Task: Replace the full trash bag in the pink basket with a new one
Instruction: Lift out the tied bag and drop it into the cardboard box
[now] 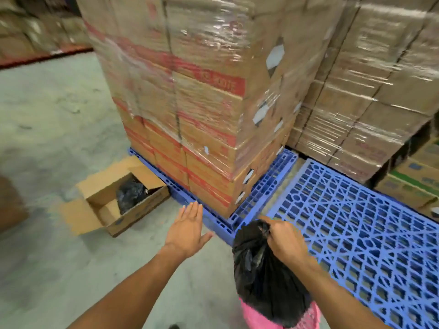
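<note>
A full black trash bag (266, 276) hangs at the bottom centre, its lower end still inside the pink basket (261, 321), whose rim shows at the frame's bottom edge. My right hand (286, 241) is shut on the gathered neck of the bag. To the left of the bag, my left hand (188, 227) is held out flat over the floor, fingers apart, holding nothing.
An open cardboard box (123, 198) with black plastic inside lies on the concrete floor to the left. A tall wrapped stack of cartons (190, 91) stands on a blue pallet (268, 186) ahead. An empty blue pallet (356, 229) lies to the right, with more wrapped cartons (370, 91) behind it.
</note>
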A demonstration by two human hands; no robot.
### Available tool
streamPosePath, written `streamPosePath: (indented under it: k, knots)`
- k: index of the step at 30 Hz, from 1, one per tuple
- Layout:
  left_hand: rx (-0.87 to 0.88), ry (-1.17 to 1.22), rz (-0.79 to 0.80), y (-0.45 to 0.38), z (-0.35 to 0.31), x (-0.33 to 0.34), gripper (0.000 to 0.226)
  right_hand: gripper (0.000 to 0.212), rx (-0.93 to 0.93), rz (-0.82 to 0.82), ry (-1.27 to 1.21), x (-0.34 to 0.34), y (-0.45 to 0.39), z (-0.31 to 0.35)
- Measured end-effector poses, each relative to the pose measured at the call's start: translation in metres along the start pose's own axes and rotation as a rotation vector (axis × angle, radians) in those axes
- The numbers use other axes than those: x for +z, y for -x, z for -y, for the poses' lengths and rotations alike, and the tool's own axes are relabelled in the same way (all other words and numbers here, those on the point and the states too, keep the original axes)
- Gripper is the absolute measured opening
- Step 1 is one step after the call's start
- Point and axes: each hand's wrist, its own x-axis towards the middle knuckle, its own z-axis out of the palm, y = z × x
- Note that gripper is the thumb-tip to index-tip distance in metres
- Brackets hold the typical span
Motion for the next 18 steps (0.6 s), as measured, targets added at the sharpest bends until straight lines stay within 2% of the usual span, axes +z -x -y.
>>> streamPosePath:
  k: [6, 9, 14, 16, 18]
  knots:
    - [-0.248, 0.051, -0.066, 0.031, 0.132, -0.042, 0.083, 0.029, -0.153, -0.031, -0.009, -0.038, -0.069, 0.119]
    - [-0.339, 0.057, -0.1, 0.045, 0.208, -0.055, 0.083, 0.021, -0.179, -0.083, -0.08, -0.025, -0.113, 0.179]
    - [-0.455, 0.077, -0.1, 0.072, 0.327, -0.064, 0.082, 0.009, -0.222, -0.06, -0.175, 0.011, -0.185, 0.285]
    - [-0.492, 0.036, -0.096, 0.08, 0.367, -0.063, 0.081, 0.017, -0.231, -0.038, -0.195, 0.024, -0.213, 0.328]
    - [-0.53, 0.022, -0.089, 0.085, 0.403, -0.063, 0.079, 0.012, -0.265, -0.041, -0.217, 0.033, -0.241, 0.374]
